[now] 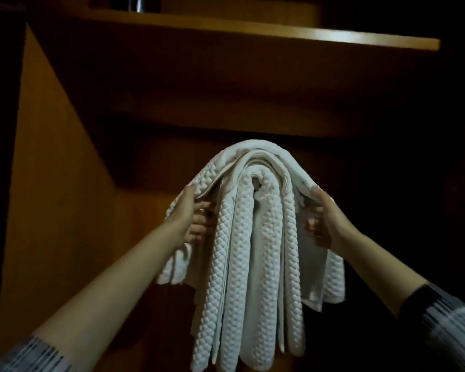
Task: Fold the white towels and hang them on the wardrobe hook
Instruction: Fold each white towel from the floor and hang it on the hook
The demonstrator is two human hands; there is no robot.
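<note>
Striped sleeves (446,328) sit closest at the bottom corners, forearms reaching up into the wardrobe (54,157). The left hand (191,213) grips the left edge of the white towels (253,237), thumb on top and fingers curled under; the right hand (324,218) pinches the right edge the same way. The stack is folded over something hidden under its peak, and the layered edges hang free below. There's dark open space on both sides, with a wooden shelf (253,33) well above.
</note>
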